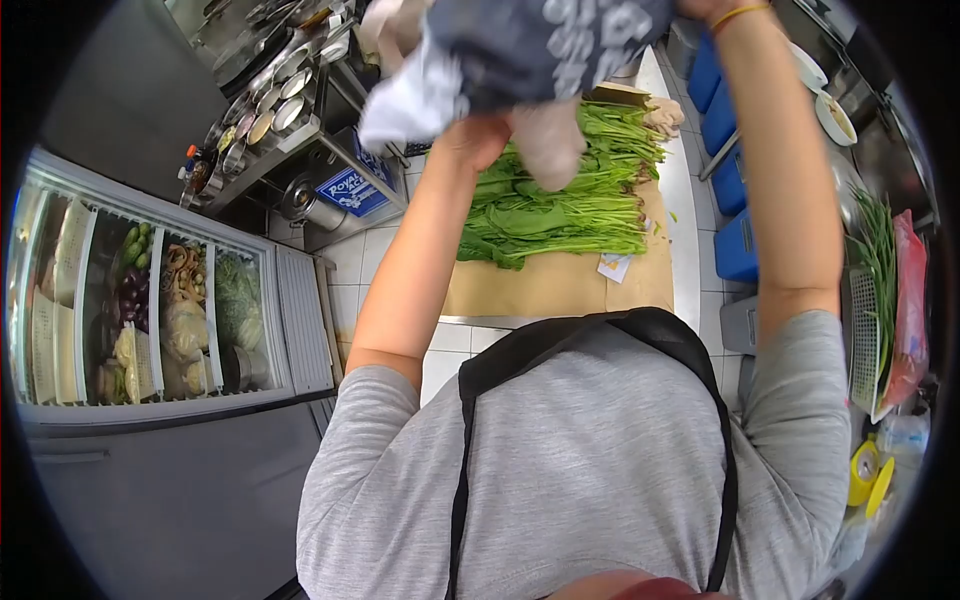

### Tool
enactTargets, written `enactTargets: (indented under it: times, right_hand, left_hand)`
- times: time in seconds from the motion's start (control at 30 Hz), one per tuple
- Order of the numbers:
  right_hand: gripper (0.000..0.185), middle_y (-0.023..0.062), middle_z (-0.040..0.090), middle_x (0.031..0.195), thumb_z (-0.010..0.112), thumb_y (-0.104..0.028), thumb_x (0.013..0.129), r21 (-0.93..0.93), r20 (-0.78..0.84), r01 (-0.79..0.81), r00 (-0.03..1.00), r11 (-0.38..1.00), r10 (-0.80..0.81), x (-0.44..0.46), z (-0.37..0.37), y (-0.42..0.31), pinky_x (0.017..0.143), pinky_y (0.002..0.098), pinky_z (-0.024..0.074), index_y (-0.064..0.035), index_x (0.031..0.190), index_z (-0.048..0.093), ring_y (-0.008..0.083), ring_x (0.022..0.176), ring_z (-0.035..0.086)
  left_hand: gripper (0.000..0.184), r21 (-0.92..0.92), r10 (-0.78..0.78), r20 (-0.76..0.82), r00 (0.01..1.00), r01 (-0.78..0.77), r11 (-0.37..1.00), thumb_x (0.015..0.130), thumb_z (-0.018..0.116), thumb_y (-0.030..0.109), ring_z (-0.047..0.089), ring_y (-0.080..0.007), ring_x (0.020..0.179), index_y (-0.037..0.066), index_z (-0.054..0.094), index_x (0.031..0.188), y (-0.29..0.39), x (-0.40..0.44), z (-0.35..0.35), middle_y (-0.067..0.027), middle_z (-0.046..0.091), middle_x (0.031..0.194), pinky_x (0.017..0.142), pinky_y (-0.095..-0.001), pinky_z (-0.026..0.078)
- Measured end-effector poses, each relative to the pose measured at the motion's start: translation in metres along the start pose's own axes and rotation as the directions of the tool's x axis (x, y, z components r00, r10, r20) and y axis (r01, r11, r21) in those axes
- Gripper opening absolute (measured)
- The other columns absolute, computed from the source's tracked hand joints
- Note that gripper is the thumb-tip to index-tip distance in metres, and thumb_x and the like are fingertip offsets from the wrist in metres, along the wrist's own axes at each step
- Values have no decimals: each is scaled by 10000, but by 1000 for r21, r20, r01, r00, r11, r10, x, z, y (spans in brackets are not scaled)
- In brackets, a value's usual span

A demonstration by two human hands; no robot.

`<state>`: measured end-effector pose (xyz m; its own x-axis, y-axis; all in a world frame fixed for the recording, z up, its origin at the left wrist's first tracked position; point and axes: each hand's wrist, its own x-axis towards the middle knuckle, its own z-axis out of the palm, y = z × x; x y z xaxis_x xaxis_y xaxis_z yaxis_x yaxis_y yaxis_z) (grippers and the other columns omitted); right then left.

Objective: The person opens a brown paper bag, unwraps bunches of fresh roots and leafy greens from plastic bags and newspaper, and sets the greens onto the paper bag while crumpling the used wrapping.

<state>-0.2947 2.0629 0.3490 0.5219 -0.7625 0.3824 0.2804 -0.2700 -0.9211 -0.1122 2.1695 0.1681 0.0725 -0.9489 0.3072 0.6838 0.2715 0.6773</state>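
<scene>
A dark cloth with white lettering [560, 50] is held up in front of me, blurred by motion. My left hand [478, 142] grips its lower left part, with most fingers hidden behind it. At the top edge of the view, my right hand [705, 8] holds the cloth's right end; its fingers are partly cut off. A pale, blurred item [548, 145] hangs below the cloth, and its nature is unclear. Bunches of leafy greens [550, 220] lie beneath on brown paper [530, 285], their stems pointing right.
An open-fronted fridge [285, 310] with vegetables stands at left, beside a rack of metal containers [290, 115]. Blue bins [735, 245] line the right side of the table. Farther right are a basket with long green stalks [862, 340], a red bag [908, 300] and a yellow scale [862, 472].
</scene>
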Motion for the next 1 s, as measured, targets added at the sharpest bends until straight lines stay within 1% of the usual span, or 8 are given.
enactTargets:
  times: [0.13, 0.33, 0.43, 0.5, 0.57, 0.63, 0.73, 1.0]
  right_hand:
    - [346, 130, 629, 1043, 640, -107, 752, -19, 146, -448, 883, 894, 446, -19, 5, 119, 863, 332, 470, -16, 1080, 578, 209, 955, 597]
    - [510, 132, 512, 1038, 698, -135, 697, -797, 260, 251, 964, 549, -64, -71, 21, 174, 856, 330, 435, -23, 1149, 492, 233, 1046, 499]
    - [569, 173, 492, 1052, 717, -192, 678, -498, 196, 272, 960, 823, -198, -114, 8, 159, 891, 333, 427, -93, 1191, 491, 285, 1015, 503]
    - [449, 122, 496, 1011, 702, -161, 703, -597, 305, 301, 943, 743, -137, -147, -15, 151, 845, 328, 446, -90, 1116, 540, 235, 974, 516]
    - [318, 84, 523, 966, 695, -139, 704, -736, 445, -45, 719, 676, 533, -185, -38, 183, 796, 327, 464, -92, 1000, 588, 217, 932, 542]
    - [200, 78, 538, 912, 673, -125, 723, -781, 402, -37, 734, 623, 548, -236, -44, 211, 766, 337, 468, -90, 906, 602, 240, 895, 560]
    - [129, 97, 534, 888, 625, -93, 764, -838, 271, 145, 947, 526, 172, -282, -46, 248, 750, 343, 466, -94, 889, 593, 278, 881, 558]
    - [94, 104, 505, 872, 567, -58, 819, -694, 110, 32, 992, 719, 62, -276, -55, 230, 749, 336, 446, -47, 912, 568, 286, 847, 534]
  left_hand:
    - [977, -4, 0, 37, 999, 0, 1000, 736, 597, 547, 386, -332, 1200, 155, -30, 1374, 1, -3, -1, -161, 82, 1429, 921, -547, 373]
    - [853, 11, 19, -39, 999, -18, 1000, 772, 552, 486, 395, -310, 1194, 132, 42, 1357, -34, -1, -10, -156, 144, 1404, 940, -505, 365]
    - [793, 12, 65, -70, 995, -64, 998, 790, 529, 456, 400, -299, 1192, 120, 78, 1349, -35, -2, -17, -153, 175, 1392, 950, -484, 361]
    - [753, 1, 121, -66, 990, -121, 993, 802, 514, 436, 403, -291, 1190, 113, 102, 1344, -19, -1, -26, -152, 196, 1383, 956, -471, 359]
    - [714, -20, 185, -48, 981, -187, 982, 814, 499, 416, 406, -284, 1188, 105, 126, 1338, 4, -2, -35, -150, 216, 1375, 963, -457, 356]
    - [676, -35, 229, -16, 973, -230, 973, 826, 483, 396, 409, -277, 1186, 98, 150, 1332, 22, -5, -41, -149, 237, 1367, 969, -443, 353]
    - [620, -60, 267, 24, 963, -265, 962, 844, 461, 366, 413, -266, 1184, 86, 186, 1324, 37, -13, -46, -146, 268, 1354, 979, -422, 349]
    - [484, -82, 294, 57, 954, -289, 954, 892, 400, 285, 425, -236, 1176, 56, 282, 1302, 45, -29, -48, -140, 351, 1321, 1005, -367, 339]
